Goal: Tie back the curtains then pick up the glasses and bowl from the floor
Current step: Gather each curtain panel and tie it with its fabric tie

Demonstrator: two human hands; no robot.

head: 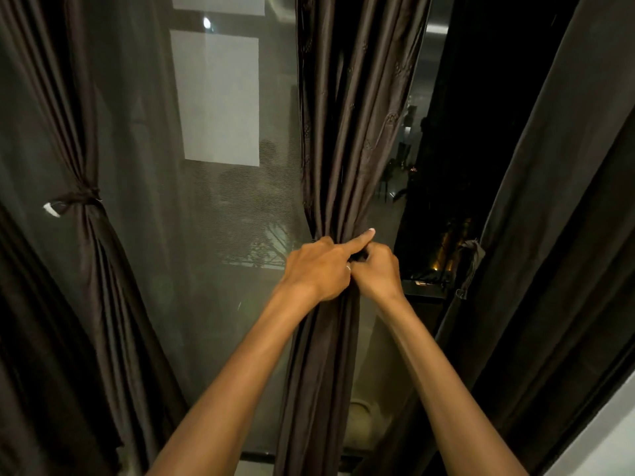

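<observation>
A dark brown, pleated fabric curtain (343, 132) is seen hanging at the middle of the view, gathered into a narrow bunch where both hands meet. The left hand (318, 269) is wrapped around the left side of the bunch, its index finger stretched out and laid across the front of the folds, pointing up and to the right. The right hand (376, 269) is closed in a loose fist against the right side of the bunch, its fingers curled around something dark at the gathered point (whether that is a tie strip or only curtain fabric cannot be told). The two hands are touching each other at the knuckles.

To the left, a second dark brown curtain (82, 139) is already bound at its waist by a dark knotted tie (80, 197) with a small white tag at its end. To the right, a third dark curtain (549, 201) hangs loose, and a grey strip of cloth (472, 262) dangles beside its edge. Behind the curtains, a grey mesh-screened window (220, 207) is visible. Neither the glasses nor the bowl can be seen.
</observation>
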